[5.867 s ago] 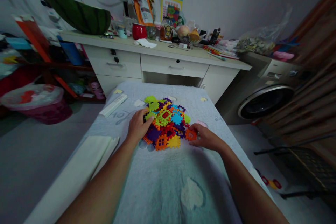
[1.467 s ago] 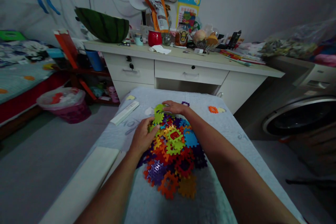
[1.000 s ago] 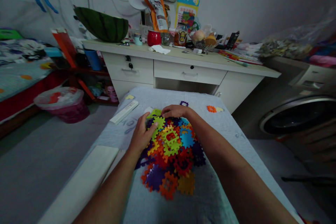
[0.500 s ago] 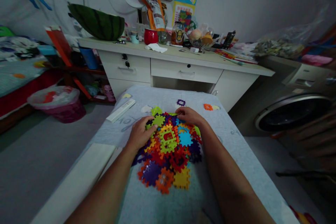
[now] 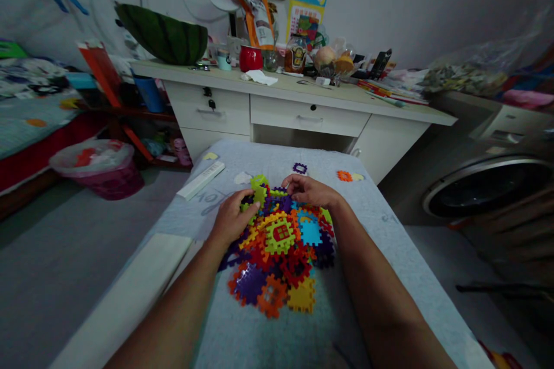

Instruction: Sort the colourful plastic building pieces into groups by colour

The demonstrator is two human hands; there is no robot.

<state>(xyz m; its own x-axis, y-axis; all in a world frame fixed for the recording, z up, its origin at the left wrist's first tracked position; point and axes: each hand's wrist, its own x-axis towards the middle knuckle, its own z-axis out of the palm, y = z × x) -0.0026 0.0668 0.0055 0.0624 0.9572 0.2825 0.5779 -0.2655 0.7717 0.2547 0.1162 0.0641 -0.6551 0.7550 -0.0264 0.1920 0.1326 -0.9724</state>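
Note:
A heap of colourful plastic interlocking tiles [image 5: 300, 265] with toothed edges lies on the cloth-covered table. At the heap's left side, my left hand [image 5: 232, 219] is closed on a lime-green tile [image 5: 259, 195], which stands tilted between thumb and fingers. My right hand [image 5: 310, 190] hovers at the far right of the heap, fingers bent and apart, with nothing visible between them. Just below its fingertips is a purple tile [image 5: 283, 203]. A lime-green tile with a red window [image 5: 280, 235] rests on top near the middle, beside a light-blue tile [image 5: 310, 232].
A purple frame tile [image 5: 299, 168] and an orange frame tile [image 5: 344, 176] lie apart near the table's far edge. At left are a white box [image 5: 201, 180] and a pink bin [image 5: 101, 176]. A cluttered white desk [image 5: 277, 109] stands behind; a washing machine [image 5: 489, 173] stands right.
The lime-green tile in my left hand has tipped from lying flatter to steeper. My right hand's fingers have shifted left and spread. A red window now shows in the middle green tile.

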